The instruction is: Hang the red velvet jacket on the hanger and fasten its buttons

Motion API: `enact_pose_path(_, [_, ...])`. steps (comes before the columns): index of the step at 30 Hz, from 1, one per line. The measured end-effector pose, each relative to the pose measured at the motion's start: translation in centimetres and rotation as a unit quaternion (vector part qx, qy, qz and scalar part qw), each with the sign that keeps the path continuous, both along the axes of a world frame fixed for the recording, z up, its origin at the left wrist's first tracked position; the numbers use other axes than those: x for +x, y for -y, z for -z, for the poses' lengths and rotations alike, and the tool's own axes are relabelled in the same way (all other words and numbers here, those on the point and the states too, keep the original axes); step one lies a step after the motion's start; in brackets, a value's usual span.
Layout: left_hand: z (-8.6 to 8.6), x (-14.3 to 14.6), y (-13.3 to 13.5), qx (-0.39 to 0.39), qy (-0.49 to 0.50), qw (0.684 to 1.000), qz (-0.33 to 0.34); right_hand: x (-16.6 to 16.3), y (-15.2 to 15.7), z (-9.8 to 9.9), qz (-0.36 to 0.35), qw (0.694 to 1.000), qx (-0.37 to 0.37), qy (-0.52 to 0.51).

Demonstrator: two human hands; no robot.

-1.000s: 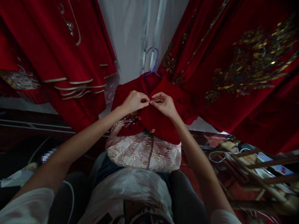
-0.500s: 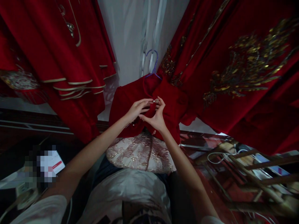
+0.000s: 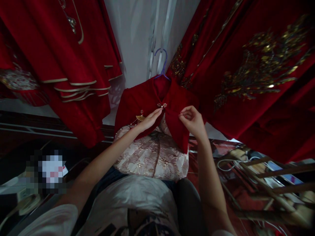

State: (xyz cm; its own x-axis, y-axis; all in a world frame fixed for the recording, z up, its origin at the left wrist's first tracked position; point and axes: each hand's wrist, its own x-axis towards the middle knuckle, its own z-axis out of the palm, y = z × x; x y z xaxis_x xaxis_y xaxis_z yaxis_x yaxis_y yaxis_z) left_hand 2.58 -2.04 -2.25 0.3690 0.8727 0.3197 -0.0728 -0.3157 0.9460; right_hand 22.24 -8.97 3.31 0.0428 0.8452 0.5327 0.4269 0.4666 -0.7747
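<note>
A short red velvet jacket (image 3: 137,101) hangs in front of me on a purple hanger (image 3: 161,64), over a pale pink brocade skirt (image 3: 147,157). A pearl clasp (image 3: 162,105) sits at its neck and a gold fan brooch (image 3: 140,117) on its left panel. My left hand (image 3: 150,119) lies with fingers stretched against the inner edge of the left panel. My right hand (image 3: 193,120) pinches the edge of the right panel (image 3: 177,124) and holds it pulled aside.
Red embroidered garments hang at the left (image 3: 73,59) and right (image 3: 258,72), with a white wall (image 3: 137,39) between them. A wooden frame and white cables (image 3: 258,173) lie at the lower right. A dark surface with papers (image 3: 22,183) is at the lower left.
Both hands left the pearl clasp at the neck and moved down and apart. The jacket front below the clasp has opened, with the right panel drawn aside and the pale lining showing.
</note>
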Motion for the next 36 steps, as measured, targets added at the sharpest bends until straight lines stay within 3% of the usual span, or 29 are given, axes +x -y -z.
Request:
enact_pose_path(3, [0.4, 0.8, 0.4, 0.006, -0.017, 0.999, -0.036, -1.0, 1.5, -1.0, -0.117, 0.991, -0.068, -0.019])
enact_pose_path(7, [1.6, 0.4, 1.9, 0.101, -0.037, 0.992, -0.066, -2.7, 2.2, -1.1, -0.208, 0.964, -0.161, -0.037])
enact_pose_path(9, [2.7, -0.6, 2.7, 0.157, -0.062, 0.969, -0.18, -3.5, 1.9, -0.6, -0.214, 0.958, -0.182, -0.049])
enact_pose_path(12, [4.7, -2.4, 2.8, 0.189, -0.077, 0.887, -0.414, -4.8, 0.6, 1.0, -0.195, 0.964, -0.168, -0.068])
enact_pose_path(14, [5.9, -3.3, 2.2, 0.173, -0.059, 0.869, -0.459, -5.7, -0.7, 2.4, -0.165, 0.973, -0.151, -0.066])
enact_pose_path(19, [6.7, -4.1, -0.1, 0.134, 0.034, 0.912, -0.385, -7.9, -4.5, 5.3, -0.054, 0.989, -0.135, -0.037])
enact_pose_path(23, [6.0, -4.1, -0.4, 0.12, 0.093, 0.926, -0.347, -9.7, -6.4, 6.7, -0.071, 0.983, -0.156, -0.072])
enact_pose_path(26, [5.7, -4.2, -0.3, 0.098, 0.114, 0.94, -0.305, -10.8, -6.7, 7.1, -0.101, 0.981, -0.147, -0.079])
enact_pose_path(31, [5.6, -4.8, -0.4, 0.028, 0.158, 0.949, -0.271, -11.8, -6.2, 7.0, -0.056, 0.992, -0.098, -0.056])
enact_pose_path(36, [5.2, -5.2, -0.2, 0.047, 0.123, 0.956, -0.262, -12.3, -5.9, 6.8, -0.028, 0.997, -0.027, -0.061])
